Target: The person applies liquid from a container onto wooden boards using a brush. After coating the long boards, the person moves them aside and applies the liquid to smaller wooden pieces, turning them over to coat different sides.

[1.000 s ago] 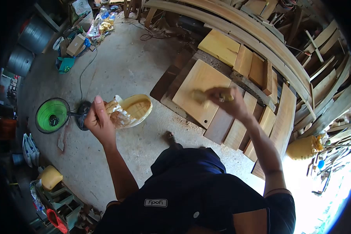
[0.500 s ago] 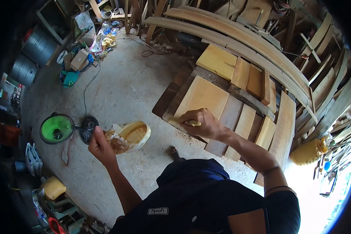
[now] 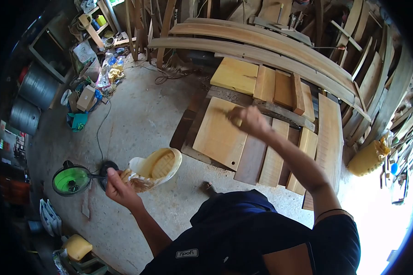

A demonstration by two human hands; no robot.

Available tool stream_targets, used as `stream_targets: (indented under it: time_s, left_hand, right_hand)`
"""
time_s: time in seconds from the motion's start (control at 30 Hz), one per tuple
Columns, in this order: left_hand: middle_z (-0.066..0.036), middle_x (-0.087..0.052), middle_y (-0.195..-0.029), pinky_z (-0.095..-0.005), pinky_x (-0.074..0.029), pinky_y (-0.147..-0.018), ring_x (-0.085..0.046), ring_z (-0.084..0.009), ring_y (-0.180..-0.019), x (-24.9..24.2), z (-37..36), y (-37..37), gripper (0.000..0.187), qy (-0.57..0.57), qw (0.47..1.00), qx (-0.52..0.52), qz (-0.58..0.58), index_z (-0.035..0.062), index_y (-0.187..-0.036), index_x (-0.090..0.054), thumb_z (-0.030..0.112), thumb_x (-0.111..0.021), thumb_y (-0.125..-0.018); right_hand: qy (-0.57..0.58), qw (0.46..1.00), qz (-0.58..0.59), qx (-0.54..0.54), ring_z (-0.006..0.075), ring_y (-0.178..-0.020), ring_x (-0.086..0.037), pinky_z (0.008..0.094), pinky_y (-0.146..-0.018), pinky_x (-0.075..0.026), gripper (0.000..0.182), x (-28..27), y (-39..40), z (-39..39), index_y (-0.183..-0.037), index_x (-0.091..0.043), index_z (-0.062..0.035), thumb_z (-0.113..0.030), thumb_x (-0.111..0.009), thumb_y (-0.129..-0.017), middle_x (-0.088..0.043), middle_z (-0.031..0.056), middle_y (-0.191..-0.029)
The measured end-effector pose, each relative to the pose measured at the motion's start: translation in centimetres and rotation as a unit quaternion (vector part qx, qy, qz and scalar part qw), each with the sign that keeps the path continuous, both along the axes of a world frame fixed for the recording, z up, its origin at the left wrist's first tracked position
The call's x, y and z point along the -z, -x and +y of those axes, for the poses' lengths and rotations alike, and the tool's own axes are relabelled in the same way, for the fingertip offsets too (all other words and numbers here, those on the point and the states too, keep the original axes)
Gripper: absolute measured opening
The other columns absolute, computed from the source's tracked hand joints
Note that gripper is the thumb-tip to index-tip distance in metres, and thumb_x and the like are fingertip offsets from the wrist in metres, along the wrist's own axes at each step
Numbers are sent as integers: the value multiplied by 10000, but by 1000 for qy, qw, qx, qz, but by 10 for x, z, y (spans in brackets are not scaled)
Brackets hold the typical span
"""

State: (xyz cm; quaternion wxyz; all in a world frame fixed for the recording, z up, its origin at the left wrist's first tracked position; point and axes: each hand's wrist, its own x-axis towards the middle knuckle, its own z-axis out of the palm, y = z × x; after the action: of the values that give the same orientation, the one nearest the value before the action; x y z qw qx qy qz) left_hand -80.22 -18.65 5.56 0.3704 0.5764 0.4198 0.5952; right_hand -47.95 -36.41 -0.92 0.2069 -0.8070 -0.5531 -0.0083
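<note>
My left hand point(image 3: 120, 189) is closed on the stained end of a cut-open plastic container point(image 3: 173, 170), holding it tilted above the floor. Its inside is coated yellowish brown. My right hand point(image 3: 253, 122) is wrapped round a brush, smeared by motion and mostly hidden by the fingers. The hand is over the wide pale board point(image 3: 215, 133), its brush end overlapping the upper part. This board has a small dark hole near its lower corner. To its right lie a greyish board point(image 3: 252, 156) and a lighter narrow board point(image 3: 274, 153).
Behind the boards stands a yellow block point(image 3: 234, 74), with long planks point(image 3: 261, 50) across the back. A green-faced fan point(image 3: 71, 180) stands on the left, its cable running over the concrete floor point(image 3: 133, 119). A yellow jerrycan point(image 3: 367, 160) is at the right.
My right hand has moved from the near left edge of the wide board up over its far part. My left hand still holds the container. The camera view has shifted slightly.
</note>
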Motion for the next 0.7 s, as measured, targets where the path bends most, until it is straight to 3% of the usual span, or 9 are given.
stream_targets:
  time_s: [0.07,0.13,0.23,0.3,0.37,0.43,0.53,0.63,0.7]
  left_hand:
    - [23,-476,-611,-218,-329,-453,-426,-58,-579,-10,-8,-4,409,8,1000,-20,-13,15,-674,-528,309,-516,-958]
    - [14,-494,-627,-211,-355,-470,-447,-66,-582,-24,-17,-12,428,28,997,-56,-40,14,-690,-544,358,-527,-944]
    - [1,-506,-646,-210,-382,-497,-459,-72,-584,-24,-21,-16,416,11,995,-33,-91,9,-685,-548,342,-550,-934]
    - [-6,-511,-654,-214,-390,-506,-464,-77,-585,-27,-27,-17,416,4,995,-12,-101,7,-679,-548,339,-562,-929]
    - [-12,-515,-662,-217,-398,-515,-469,-82,-586,-30,-41,-20,415,-4,993,9,-114,5,-674,-548,336,-574,-923]
    - [-19,-518,-660,-230,-406,-514,-476,-90,-586,-37,-57,-24,420,10,991,34,-128,3,-661,-544,333,-590,-917]
    - [-17,-503,-623,-236,-393,-496,-467,-87,-567,-47,-99,-53,424,-18,990,45,-130,-1,-652,-536,311,-557,-939]
    - [-26,-500,-581,-253,-352,-481,-465,-86,-554,-42,-139,-82,429,-87,986,131,-53,-14,-656,-538,285,-512,-962]
    - [-36,-517,-569,-272,-358,-486,-472,-94,-544,-39,-168,-107,427,-135,979,153,7,-33,-662,-545,258,-486,-968]
  right_hand:
    - [38,995,-29,-92,210,-775,-669,308,-659,-551,170,-13,46,-17,-977,-679,-100,-98,-608,-823,-685,79,-937]
    - [-37,977,149,-149,238,-790,-668,325,-739,-550,165,-20,78,-35,-950,-689,-57,-76,-665,-787,-684,106,-934]
    - [2,917,375,-137,202,-781,-668,293,-745,-532,147,-42,90,-49,-946,-683,-38,-117,-667,-822,-695,98,-890]
    - [18,904,422,-63,155,-772,-659,272,-726,-519,135,-31,67,-53,-941,-681,-46,-126,-657,-834,-695,82,-848]
    - [-55,927,372,12,133,-733,-653,274,-678,-523,132,-17,34,-62,-956,-689,-81,-133,-649,-841,-697,72,-850]
    - [-105,961,232,107,125,-747,-655,273,-665,-524,167,-27,14,-77,-985,-683,-55,-110,-664,-828,-698,74,-866]
    - [-234,938,224,124,163,-815,-671,285,-710,-535,199,-70,14,-118,-1019,-670,-32,-80,-667,-826,-692,91,-973]
    - [-348,916,196,34,191,-857,-673,272,-774,-530,146,-133,41,-175,-956,-673,-23,-90,-664,-826,-687,101,-1004]
    - [-390,906,155,-49,210,-850,-679,299,-754,-544,133,-142,50,-212,-920,-677,-31,-105,-682,-810,-688,129,-980]
